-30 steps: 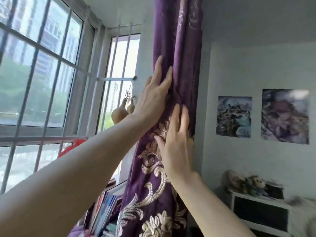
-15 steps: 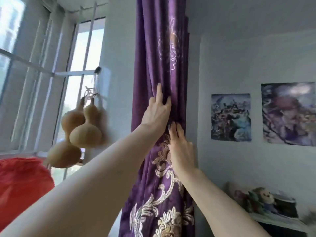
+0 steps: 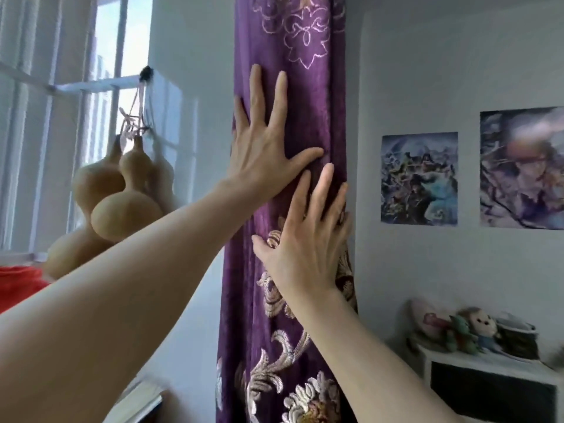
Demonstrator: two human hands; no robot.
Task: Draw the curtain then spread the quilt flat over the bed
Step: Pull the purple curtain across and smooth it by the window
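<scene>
The purple curtain (image 3: 308,123) hangs gathered in a narrow column from twelve o'clock down to six o'clock through the middle of the view, bunched against the corner of the wall, its lower half carrying pale embroidered flowers. Both hands lie flat on it with fingers straight and spread, gripping nothing: the left hand (image 3: 262,148) presses the cloth just above centre, thumb stretched toward three o'clock, and the right hand (image 3: 305,248) sits just below it toward five o'clock, its fingertips reaching the curtain's right edge. The two hands are close together, the left thumb nearly touching the right fingertips. At nine o'clock a cluster of tan gourds (image 3: 122,203) hangs by the window (image 3: 100,56). At three o'clock two posters (image 3: 418,178) are stuck on the wall, and at four o'clock soft toys (image 3: 476,328) sit on a white shelf unit (image 3: 488,364).
</scene>
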